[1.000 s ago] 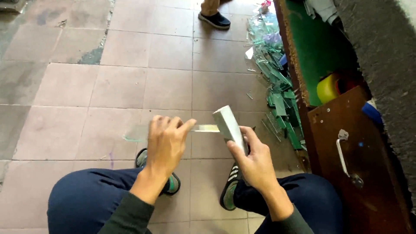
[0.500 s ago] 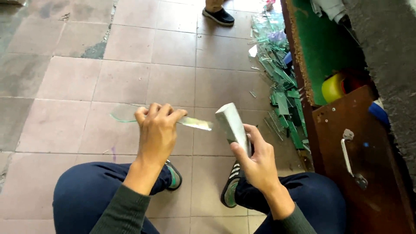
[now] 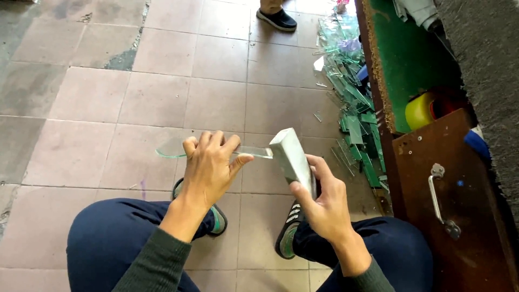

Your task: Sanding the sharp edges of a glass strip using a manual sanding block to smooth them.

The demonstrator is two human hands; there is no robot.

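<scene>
From the head view I saw my left hand (image 3: 208,165) closed over a flat pane of clear glass (image 3: 173,148), fingers curled over its top and the thumb stretched out toward the right along the pane's near edge. The glass was held level above the tiled floor (image 3: 97,97), its rounded left end sticking out past my knuckles and its right end touching the grey sharpening stone (image 3: 292,157). My right hand (image 3: 324,208) was wrapped around the lower part of that stone, fingers shut tight on it, with the block tilted so its upper end leaned away from me and to the left, against the glass edge. Both hands hovered above my knees in dark blue trousers (image 3: 108,243), and my two sneakers (image 3: 289,238) rested on the tiles below. To the right, a heap of green-tinted glass offcuts (image 3: 354,108) lay on the floor just beside a brown wooden cabinet (image 3: 459,216) with a metal handle (image 3: 439,197). A yellow roll of tape (image 3: 420,110) sat on the cabinet's green surface. At the top of the view, another person's dark shoe (image 3: 277,19) stood on the tiles, well apart from my hands.
</scene>
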